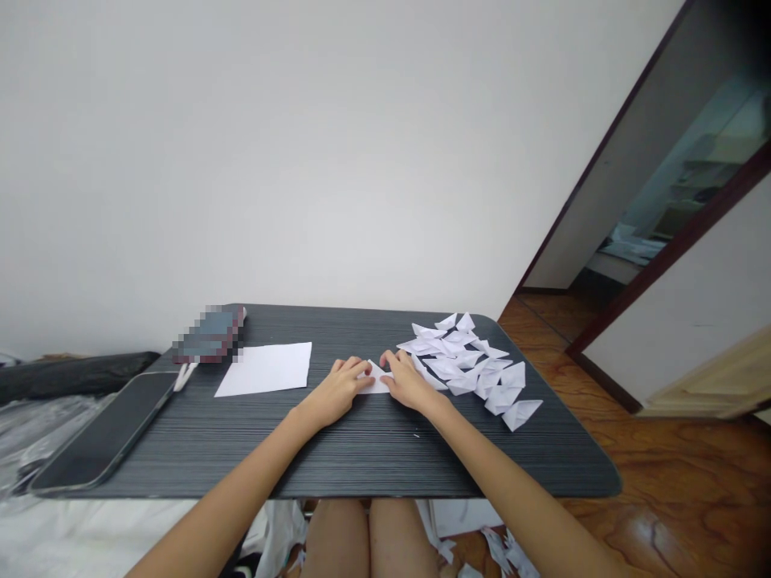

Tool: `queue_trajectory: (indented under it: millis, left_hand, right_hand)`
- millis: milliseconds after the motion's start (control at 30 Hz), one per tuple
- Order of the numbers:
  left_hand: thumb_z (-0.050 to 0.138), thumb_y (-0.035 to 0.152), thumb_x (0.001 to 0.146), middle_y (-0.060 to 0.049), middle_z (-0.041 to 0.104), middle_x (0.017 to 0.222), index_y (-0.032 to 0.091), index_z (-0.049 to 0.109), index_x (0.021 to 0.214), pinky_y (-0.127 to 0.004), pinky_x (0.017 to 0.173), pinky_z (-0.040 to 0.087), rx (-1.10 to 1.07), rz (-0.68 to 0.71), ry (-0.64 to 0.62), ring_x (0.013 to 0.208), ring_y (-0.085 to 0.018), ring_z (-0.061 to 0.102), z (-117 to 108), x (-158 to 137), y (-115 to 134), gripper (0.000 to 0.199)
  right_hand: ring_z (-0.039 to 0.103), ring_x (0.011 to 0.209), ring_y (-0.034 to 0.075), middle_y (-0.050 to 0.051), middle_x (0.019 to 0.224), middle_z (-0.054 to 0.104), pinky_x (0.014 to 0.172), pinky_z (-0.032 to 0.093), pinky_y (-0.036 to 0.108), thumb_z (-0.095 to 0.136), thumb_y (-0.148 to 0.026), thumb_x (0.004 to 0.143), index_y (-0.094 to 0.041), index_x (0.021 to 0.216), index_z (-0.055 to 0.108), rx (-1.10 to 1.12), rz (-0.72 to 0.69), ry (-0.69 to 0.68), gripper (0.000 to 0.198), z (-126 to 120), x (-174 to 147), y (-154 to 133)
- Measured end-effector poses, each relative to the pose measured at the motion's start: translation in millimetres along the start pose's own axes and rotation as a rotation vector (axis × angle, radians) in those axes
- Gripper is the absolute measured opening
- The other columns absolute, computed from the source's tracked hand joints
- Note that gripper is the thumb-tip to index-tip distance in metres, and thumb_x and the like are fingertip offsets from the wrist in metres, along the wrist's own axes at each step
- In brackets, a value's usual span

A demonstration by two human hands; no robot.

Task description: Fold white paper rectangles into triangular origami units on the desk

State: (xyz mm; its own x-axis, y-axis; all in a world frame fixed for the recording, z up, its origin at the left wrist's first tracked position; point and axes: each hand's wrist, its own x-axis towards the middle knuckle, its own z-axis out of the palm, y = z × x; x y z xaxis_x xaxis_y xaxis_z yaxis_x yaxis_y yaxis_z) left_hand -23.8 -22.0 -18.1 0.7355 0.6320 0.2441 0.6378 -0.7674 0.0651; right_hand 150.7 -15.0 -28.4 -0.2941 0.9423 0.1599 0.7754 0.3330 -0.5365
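A small folded piece of white paper [374, 380] lies on the dark table between my two hands, its top rising to a point. My left hand [342, 390] has its thumb and fingers closed on the paper's left side. On the right side, my right hand [410, 380] presses with its thumb near the lower edge and its fingers curled above. Part of the paper is hidden under both hands. Just past my right hand spreads a pile of folded white paper boats [461, 353]. Left of my left hand rests a stack of flat white paper [265, 369].
A phone [108, 429] lies at the table's left edge, near a blurred-out object [210, 335] with a white cable [184, 376]. The dark table [361, 466] meets a white wall behind. Paper scraps [506, 552] lie on the floor below.
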Motion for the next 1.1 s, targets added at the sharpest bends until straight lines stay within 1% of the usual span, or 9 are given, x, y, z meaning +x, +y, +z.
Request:
queue_trajectory:
  millis: [67,200,467,567,700,767,867,933,1100]
  left_hand:
    - [0.032,0.003,0.077,-0.008,0.048,0.098,0.017,0.053,0.100,-0.032,0.075,0.034,-0.020,0.050,-0.023,0.091,-0.019,0.041,-1,-1,1,0.034]
    - [0.032,0.002,0.076,-0.008,0.048,0.092,0.012,0.055,0.093,-0.028,0.079,0.037,-0.108,-0.006,0.043,0.085,-0.016,0.044,-2,-9,5,0.031]
    - [0.048,0.024,0.076,-0.004,0.047,0.074,0.015,0.051,0.060,-0.029,0.071,0.038,-0.253,-0.302,0.111,0.075,-0.016,0.045,11,9,-3,0.019]
    - [0.054,0.027,0.071,-0.004,0.048,0.080,0.015,0.052,0.069,-0.030,0.071,0.037,-0.290,-0.466,0.063,0.080,-0.017,0.046,13,16,-5,0.012]
    - [0.058,0.037,0.065,-0.005,0.049,0.094,0.021,0.051,0.094,-0.037,0.073,0.033,-0.272,-0.705,-0.041,0.093,-0.023,0.042,7,16,-5,0.033]
    - [0.058,0.039,0.065,-0.004,0.048,0.100,0.024,0.050,0.099,-0.038,0.075,0.031,-0.266,-0.707,-0.057,0.097,-0.025,0.040,4,14,-5,0.038]
    - [0.056,0.038,0.067,-0.003,0.048,0.101,0.026,0.051,0.097,-0.038,0.075,0.029,-0.263,-0.656,-0.027,0.097,-0.024,0.039,5,11,-4,0.033]
    - [0.055,0.037,0.069,-0.003,0.049,0.100,0.026,0.051,0.096,-0.038,0.074,0.028,-0.257,-0.621,0.016,0.096,-0.024,0.039,8,9,-4,0.030]
    - [0.055,0.039,0.069,-0.005,0.051,0.099,0.023,0.047,0.104,-0.036,0.071,0.027,-0.252,-0.598,0.080,0.093,-0.023,0.040,13,7,-4,0.039]
  right_hand:
    - [0.040,0.085,0.017,0.003,0.086,0.038,0.076,0.033,0.030,0.048,-0.013,0.073,-0.020,0.090,0.045,-0.020,0.004,0.026,0.018,1,-3,-2]
    - [0.041,0.080,0.016,0.004,0.085,0.039,0.071,0.033,0.029,0.038,-0.007,0.075,-0.020,0.086,0.046,-0.061,0.040,0.078,0.019,5,-9,-3]
    - [0.041,0.084,0.018,0.005,0.087,0.040,0.072,0.033,0.028,0.036,0.006,0.060,-0.019,0.088,0.046,-0.069,0.087,0.138,0.039,9,-13,-3]
    - [0.042,0.082,0.017,0.005,0.086,0.041,0.071,0.034,0.028,0.036,0.006,0.059,-0.018,0.087,0.047,-0.050,0.097,0.151,0.038,10,-13,0]
    - [0.042,0.083,0.017,0.005,0.085,0.042,0.074,0.034,0.029,0.034,0.007,0.060,-0.018,0.088,0.050,-0.022,0.075,0.189,0.041,10,-13,7]
    - [0.042,0.086,0.017,0.006,0.088,0.044,0.077,0.034,0.030,0.034,0.003,0.068,-0.018,0.092,0.052,-0.002,0.042,0.206,0.037,9,-13,9]
    - [0.041,0.092,0.020,0.007,0.096,0.045,0.079,0.032,0.033,0.039,-0.018,0.079,-0.019,0.100,0.052,0.008,0.015,0.172,0.025,6,-13,7]
    - [0.039,0.095,0.021,0.007,0.099,0.044,0.080,0.031,0.035,0.046,-0.027,0.077,-0.020,0.101,0.052,0.009,0.003,0.119,0.025,5,-11,3]
    - [0.039,0.097,0.021,0.005,0.099,0.047,0.080,0.029,0.036,0.055,-0.021,0.069,-0.020,0.093,0.051,0.047,0.098,0.028,0.024,2,-2,-4]
